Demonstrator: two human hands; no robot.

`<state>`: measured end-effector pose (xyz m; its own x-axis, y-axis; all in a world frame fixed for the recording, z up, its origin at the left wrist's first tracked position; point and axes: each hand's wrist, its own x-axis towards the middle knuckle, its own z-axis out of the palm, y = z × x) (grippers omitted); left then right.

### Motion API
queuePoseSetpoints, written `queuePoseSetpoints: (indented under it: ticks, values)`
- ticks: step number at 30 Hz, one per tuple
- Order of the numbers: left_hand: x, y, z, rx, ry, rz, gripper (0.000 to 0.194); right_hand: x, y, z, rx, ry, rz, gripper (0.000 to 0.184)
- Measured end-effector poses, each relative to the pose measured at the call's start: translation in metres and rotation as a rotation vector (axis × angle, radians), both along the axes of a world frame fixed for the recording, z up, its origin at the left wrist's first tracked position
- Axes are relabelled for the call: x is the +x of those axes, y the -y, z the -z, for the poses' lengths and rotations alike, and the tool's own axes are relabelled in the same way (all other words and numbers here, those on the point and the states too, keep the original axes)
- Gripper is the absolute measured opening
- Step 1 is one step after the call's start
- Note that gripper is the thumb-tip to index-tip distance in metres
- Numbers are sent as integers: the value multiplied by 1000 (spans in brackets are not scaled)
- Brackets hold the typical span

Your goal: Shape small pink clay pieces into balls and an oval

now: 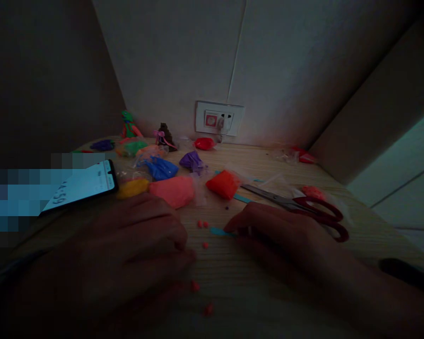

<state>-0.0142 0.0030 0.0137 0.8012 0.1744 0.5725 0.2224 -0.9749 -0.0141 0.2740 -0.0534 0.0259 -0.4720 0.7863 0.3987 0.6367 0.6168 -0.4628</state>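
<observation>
Head view, items on the pale wood-grain tabletop, with both my hands over it.

Item: my right hand, bent at the knuckles, thumb and forefinger closed on a flat, narrow light-blue strip. Its free end projects at 9 o'clock from my fingertips.

Item: my left hand, loosely curled, palm hidden; I cannot tell whether it holds anything. Its fingertips are near the pellets.

Item: five small coral-red soft pellets. From the strip's free end, two sit touching or nearly so at 10 o'clock, one at 7, and two farther off towards 6.

Item: tiny dark round bead, at 1 o'clock from that end; beyond it, a glossy orange-red packet, between 12 and 1.

Item: coral-pink clear-wrapped packet, at 1 o'clock from my left hand; lit black-edged phone, at 11.

Item: metal scissors with dark red handles, at 1 o'clock from my right hand.
</observation>
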Motion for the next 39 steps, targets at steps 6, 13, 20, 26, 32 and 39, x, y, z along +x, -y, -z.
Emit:
queuePoseSetpoints:
  ticks: [6, 13, 20, 26, 32, 39]
  values:
    - [4, 1, 2, -21, -5, -7, 30, -3, 2, -2, 7, 43, -41, 29]
    - [7, 0, -3, -9, -62, 10, 28, -15, -10, -7, 32, 193, 30, 12]
    - [5, -2, -1, -66, -52, 27, 26, -9, -4, -4, 2, 147, 3, 21]
    - [7, -1, -2, -48, -53, 6, 26, -1, 4, -2, -13, 51, -78, 31]
    - [8, 1, -1, -45, -63, 16, 28, -4, 1, -6, -12, 59, -103, 31]
    - [7, 3, -1, -100, -76, -23, 25, -1, 2, -2, 18, 62, -95, 34]
